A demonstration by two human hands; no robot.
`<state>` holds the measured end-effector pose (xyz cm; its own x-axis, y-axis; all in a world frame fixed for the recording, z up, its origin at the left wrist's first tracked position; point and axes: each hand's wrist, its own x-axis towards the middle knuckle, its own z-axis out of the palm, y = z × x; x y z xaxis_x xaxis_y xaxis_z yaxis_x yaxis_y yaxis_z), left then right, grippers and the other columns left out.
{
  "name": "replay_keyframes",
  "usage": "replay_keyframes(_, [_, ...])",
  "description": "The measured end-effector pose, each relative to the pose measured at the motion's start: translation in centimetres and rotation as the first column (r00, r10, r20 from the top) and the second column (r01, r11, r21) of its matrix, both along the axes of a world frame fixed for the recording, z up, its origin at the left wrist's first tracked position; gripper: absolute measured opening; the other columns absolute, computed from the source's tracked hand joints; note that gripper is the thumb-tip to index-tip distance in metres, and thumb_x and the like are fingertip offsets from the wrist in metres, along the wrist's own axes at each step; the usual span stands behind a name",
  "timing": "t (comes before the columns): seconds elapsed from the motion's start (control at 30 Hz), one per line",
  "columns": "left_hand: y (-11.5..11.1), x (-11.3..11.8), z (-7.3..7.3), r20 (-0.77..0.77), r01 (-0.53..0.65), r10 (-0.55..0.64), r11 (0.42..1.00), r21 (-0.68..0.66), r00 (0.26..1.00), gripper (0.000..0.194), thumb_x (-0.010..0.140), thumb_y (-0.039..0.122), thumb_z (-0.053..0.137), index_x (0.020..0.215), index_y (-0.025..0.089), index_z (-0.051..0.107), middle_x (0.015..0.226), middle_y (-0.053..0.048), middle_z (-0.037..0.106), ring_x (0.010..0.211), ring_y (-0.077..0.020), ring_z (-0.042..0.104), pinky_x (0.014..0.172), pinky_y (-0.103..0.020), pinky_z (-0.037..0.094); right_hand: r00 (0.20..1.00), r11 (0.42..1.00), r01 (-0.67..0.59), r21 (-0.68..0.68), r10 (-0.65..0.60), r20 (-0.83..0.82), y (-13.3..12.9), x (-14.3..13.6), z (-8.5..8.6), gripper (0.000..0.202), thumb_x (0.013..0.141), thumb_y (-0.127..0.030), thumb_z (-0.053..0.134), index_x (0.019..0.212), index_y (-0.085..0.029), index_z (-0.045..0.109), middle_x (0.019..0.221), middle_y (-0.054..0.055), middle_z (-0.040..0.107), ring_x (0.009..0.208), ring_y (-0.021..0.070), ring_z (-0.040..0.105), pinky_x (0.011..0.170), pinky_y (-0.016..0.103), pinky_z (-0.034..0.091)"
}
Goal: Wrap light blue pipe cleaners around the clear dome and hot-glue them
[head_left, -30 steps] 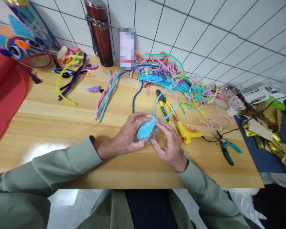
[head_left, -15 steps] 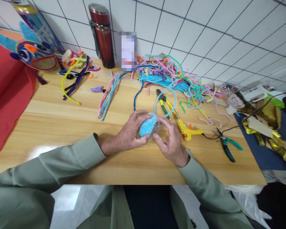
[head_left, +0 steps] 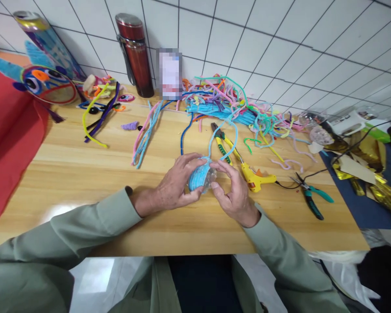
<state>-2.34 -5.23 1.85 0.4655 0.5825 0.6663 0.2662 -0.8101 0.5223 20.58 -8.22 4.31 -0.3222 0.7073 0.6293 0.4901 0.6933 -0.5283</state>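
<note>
Between my hands is a clear plastic ball (head_left: 210, 179), its left part wrapped in rows of light blue pipe cleaner (head_left: 198, 177). My left hand (head_left: 176, 181) grips the ball from the left, thumb below and fingers over the top. At the right side, my right hand (head_left: 233, 191) has its fingertips and thumb closed on the ball and the blue strand at its top. A loose light blue pipe cleaner loop (head_left: 236, 134) rises from the ball toward the back. Just behind my right hand lie yellow-and-green pliers (head_left: 222, 141) and a yellow glue gun (head_left: 256, 177).
Teal-handled pliers (head_left: 313, 198) lie to the right. A heap of pipe cleaners (head_left: 221, 108) runs along the tiled wall, near a red thermos (head_left: 136, 56) and a blurred phone (head_left: 170, 74). On the left are a decorated mask-like piece (head_left: 48, 84) and red cloth (head_left: 9, 148).
The view has shifted slightly, so the things at the back sit a little lower and further left. Both hands keep hold of the wrapped ball, with only small finger movement.
</note>
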Motion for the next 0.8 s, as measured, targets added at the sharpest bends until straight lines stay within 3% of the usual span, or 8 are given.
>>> replay_keyframes(0.17, [0.0,-0.2,0.1,-0.098,-0.029,0.033,0.999,0.042,0.995,0.067,0.101,0.031,0.064,0.163,0.034,0.041,0.155,-0.018,0.051,0.143,-0.037,0.055,0.114,-0.06,0.055,0.999,1.0,-0.002,-0.024,0.001,-0.046,0.0,0.0,-0.1,0.066,0.104,-0.019,0.064,0.166,-0.029,0.043,0.148,0.015,0.071,0.132,0.0318,0.075,0.109,0.056,0.068])
replay_keyframes(0.37, [-0.1,-0.5,0.2,-0.117,-0.04,0.043,0.999,0.03,0.992,0.061,0.097,0.032,0.066,0.156,0.028,0.048,0.152,-0.019,0.052,0.142,-0.0371,0.055,0.114,-0.061,0.055,0.999,0.999,0.031,-0.045,-0.033,-0.03,0.3,0.2,-0.1,0.058,0.107,-0.021,0.061,0.163,-0.03,0.047,0.143,0.013,0.075,0.13,0.0307,0.075,0.11,0.055,0.067])
replay_keyframes(0.57, [-0.1,-0.5,0.2,-0.112,-0.028,0.03,0.999,0.022,0.993,0.063,0.098,0.031,0.067,0.157,0.028,0.047,0.151,-0.018,0.053,0.143,-0.0371,0.054,0.117,-0.061,0.053,0.994,0.994,0.105,0.023,-0.105,-0.024,1.5,0.8,-0.2,0.027,0.108,-0.023,0.063,0.134,-0.028,0.069,0.127,0.009,0.082,0.122,0.0281,0.078,0.106,0.05,0.066])
replay_keyframes(0.8, [-0.1,-0.5,0.3,-0.116,0.001,0.003,0.999,0.036,0.993,0.066,0.098,0.029,0.067,0.159,0.028,0.044,0.153,-0.019,0.051,0.145,-0.0372,0.053,0.118,-0.061,0.052,0.989,0.987,0.148,0.059,-0.148,-0.014,2.5,0.7,0.0,0.01,0.108,-0.023,0.066,0.111,-0.028,0.075,0.105,0.004,0.084,0.101,0.0236,0.08,0.091,0.042,0.066])
